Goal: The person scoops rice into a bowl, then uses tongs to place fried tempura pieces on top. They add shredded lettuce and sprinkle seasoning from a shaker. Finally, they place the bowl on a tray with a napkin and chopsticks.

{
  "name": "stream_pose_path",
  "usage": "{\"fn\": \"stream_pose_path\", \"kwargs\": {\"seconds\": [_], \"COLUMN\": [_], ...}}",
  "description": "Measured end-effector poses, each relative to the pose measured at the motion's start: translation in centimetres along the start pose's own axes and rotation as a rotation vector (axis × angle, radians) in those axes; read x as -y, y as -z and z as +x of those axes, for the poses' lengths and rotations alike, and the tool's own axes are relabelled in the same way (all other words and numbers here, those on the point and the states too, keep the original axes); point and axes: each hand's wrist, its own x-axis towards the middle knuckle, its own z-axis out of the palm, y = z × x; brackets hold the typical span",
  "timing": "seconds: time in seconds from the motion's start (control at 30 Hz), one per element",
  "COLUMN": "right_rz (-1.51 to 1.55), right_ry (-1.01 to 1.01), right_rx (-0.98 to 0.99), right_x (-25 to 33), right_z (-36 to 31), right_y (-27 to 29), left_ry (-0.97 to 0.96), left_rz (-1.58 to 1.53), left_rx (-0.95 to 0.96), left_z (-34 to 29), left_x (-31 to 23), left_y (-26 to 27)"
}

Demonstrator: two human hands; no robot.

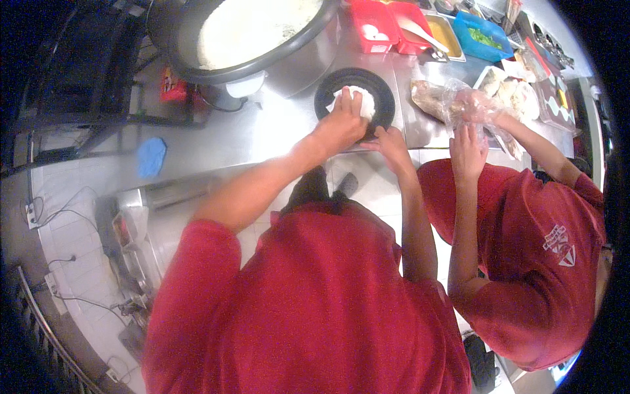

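Observation:
A round black plate [323,90] lies on the steel counter in front of me. On it sits a white mound [363,98] that looks like rice, though my fingers cover part of it. My left hand [342,125] curls over the mound from above, fingers bent and pressed to it; whether a small white tool or bowl is under them I cannot make out. At the plate's near right rim, my right hand [392,148] grips the edge with its thumb and fingers.
A large cooker of white rice [256,33] stands at the back left. Red tubs [374,26], a metal pan [445,33] and a blue tub of greens [482,38] line the back. At right, a co-worker's hands [469,148] handle a clear plastic bag. A blue cloth [151,157] lies left.

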Motion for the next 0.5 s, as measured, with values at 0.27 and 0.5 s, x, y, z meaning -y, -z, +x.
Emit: {"fn": "stream_pose_path", "kwargs": {"seconds": [0.27,0.5], "right_rz": [-0.001,0.071], "right_ry": [-0.013,0.039], "right_rx": [-0.139,-0.061], "right_x": [-1.1,-1.2], "right_z": [0.6,-0.5], "right_y": [-0.8,-2.0], "left_ry": [0.034,0.102], "left_rz": [-0.237,-0.058], "left_rx": [0.051,0.016], "left_z": [-0.7,-0.5], "left_x": [3.3,0.5], "left_y": [2.1,-0.7]}}
